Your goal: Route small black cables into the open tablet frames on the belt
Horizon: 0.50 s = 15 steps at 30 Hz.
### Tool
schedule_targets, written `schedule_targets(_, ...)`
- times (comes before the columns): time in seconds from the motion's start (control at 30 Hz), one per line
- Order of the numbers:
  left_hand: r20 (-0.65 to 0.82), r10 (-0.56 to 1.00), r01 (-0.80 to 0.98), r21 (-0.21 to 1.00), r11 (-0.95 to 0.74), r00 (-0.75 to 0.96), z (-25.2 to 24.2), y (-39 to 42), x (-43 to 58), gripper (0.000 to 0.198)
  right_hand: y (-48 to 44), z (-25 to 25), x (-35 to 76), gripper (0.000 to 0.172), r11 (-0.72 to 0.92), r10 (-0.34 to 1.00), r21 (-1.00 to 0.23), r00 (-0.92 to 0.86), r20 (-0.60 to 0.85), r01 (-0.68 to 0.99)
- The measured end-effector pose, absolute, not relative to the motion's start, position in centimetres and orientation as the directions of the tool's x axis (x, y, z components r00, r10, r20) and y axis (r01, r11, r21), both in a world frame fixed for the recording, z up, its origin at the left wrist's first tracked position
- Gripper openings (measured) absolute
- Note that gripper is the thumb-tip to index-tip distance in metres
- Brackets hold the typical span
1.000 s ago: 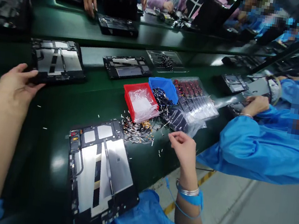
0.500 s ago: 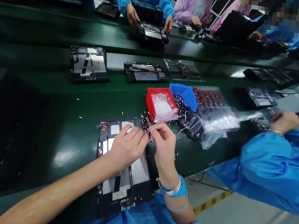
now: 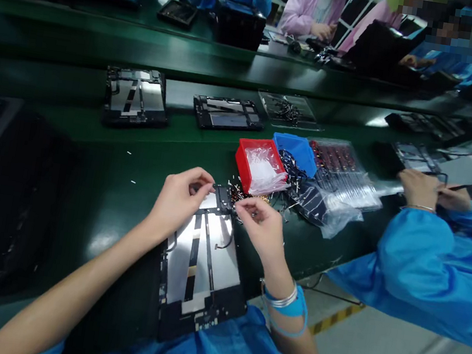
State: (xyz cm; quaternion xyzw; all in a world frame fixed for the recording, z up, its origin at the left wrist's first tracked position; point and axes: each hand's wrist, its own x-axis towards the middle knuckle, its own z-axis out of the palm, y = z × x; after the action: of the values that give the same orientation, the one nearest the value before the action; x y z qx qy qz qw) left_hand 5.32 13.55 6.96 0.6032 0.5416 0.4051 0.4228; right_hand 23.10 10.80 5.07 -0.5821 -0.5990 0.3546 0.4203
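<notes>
An opened tablet (image 3: 225, 267) lies on the bench in front of me, its silver panels and dark ribbon cables showing. At its far left corner my left hand (image 3: 182, 197) has thumb and fingers drawn together; whatever is between them is hidden. My right hand (image 3: 262, 228) makes a pinch beside the far right corner, and I cannot make out anything in the fingertips. Just beyond that corner is a heap of tiny parts (image 3: 237, 195). A thin cable (image 3: 224, 245) curls over the tablet's right panel.
A red bin (image 3: 243, 169) with clear plastic bits and a blue bin (image 3: 296, 147) stand beyond my hands. To their right lies a clear tray (image 3: 344, 166) of parts. Two more opened tablets (image 3: 134, 100) rest farther back. A co-worker's sleeve (image 3: 420, 275) is close on the right.
My left hand has shifted left and away from the right hand, uncovering more of the tablet. The right hand has moved slightly right and down.
</notes>
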Motion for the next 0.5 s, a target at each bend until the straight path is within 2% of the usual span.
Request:
schedule_targets(0.1, 0.023, 0.996, 0.360, 0.931, -0.052, 0.083, 7.1, 14.0, 4.6, 0.006, 10.3, 5.0, 24.9, 0.006, 0.155, 0.986, -0.757, -0.147, 0.079, 0.634)
schedule_targets(0.17, 0.013, 0.993, 0.382, 0.922, -0.058, 0.119, 7.2, 14.0, 4.5, 0.006, 10.0, 5.0, 26.0, 0.008, 0.250, 0.966, -0.632, -0.236, 0.108, 0.734)
schedule_targets(0.23, 0.001, 0.987, 0.400, 0.914, -0.066, 0.161, 7.2, 13.9, 4.6, 0.007, 9.8, 4.8, 26.7, 0.015, 0.405, 0.914, -0.467, -0.365, 0.178, 0.786)
schedule_targets(0.33, -0.010, 0.982, 0.419, 0.905, -0.072, 0.190, 7.1, 13.8, 4.8, 0.008, 9.8, 3.8, 26.9, 0.020, 0.614, 0.784, -0.204, -0.559, 0.271, 0.762)
schedule_targets(0.4, -0.011, 0.981, 0.422, 0.904, -0.073, 0.192, 7.1, 13.7, 4.9, 0.009, 9.9, 3.0, 26.8, 0.020, 0.654, 0.743, -0.149, -0.592, 0.313, 0.741)
schedule_targets(0.5, -0.009, 0.982, 0.420, 0.905, -0.074, 0.191, 7.1, 13.8, 4.9, 0.008, 9.8, 2.4, 26.6, 0.027, 0.651, 0.745, -0.191, -0.570, 0.348, 0.734)
